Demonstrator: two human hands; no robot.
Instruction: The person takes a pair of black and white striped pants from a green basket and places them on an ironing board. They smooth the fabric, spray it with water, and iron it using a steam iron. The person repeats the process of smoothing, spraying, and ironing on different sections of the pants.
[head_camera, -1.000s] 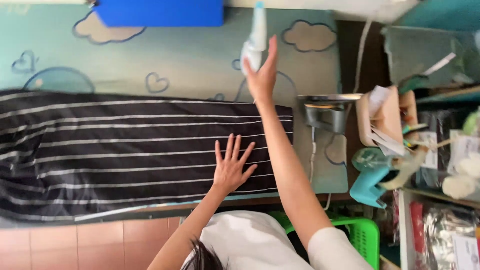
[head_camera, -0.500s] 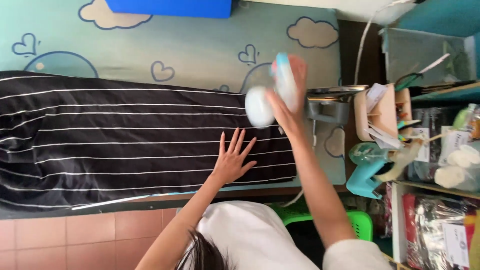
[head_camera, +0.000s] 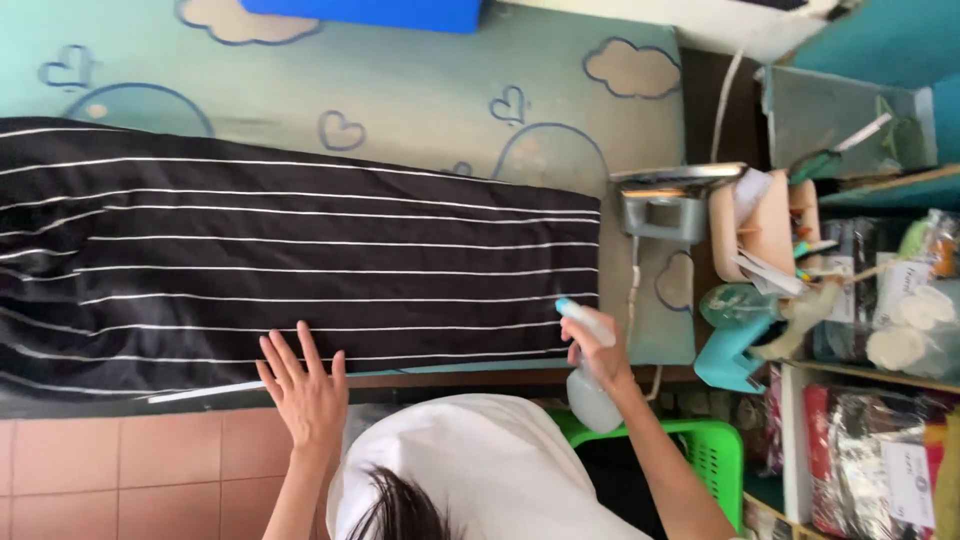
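The right hand (head_camera: 600, 350) is clenched around a spray bottle (head_camera: 588, 375), which has come back from the far side of the counter (head_camera: 420, 100) to its near edge, at 4 o'clock of the striped black cloth (head_camera: 300, 260). The left hand (head_camera: 305, 390), released and fingers spread, has slid to the cloth's near hem at 6 o'clock. Judgement: wetting is finished; smoothing continues. An iron (head_camera: 665, 205) stands at 3 o'clock.
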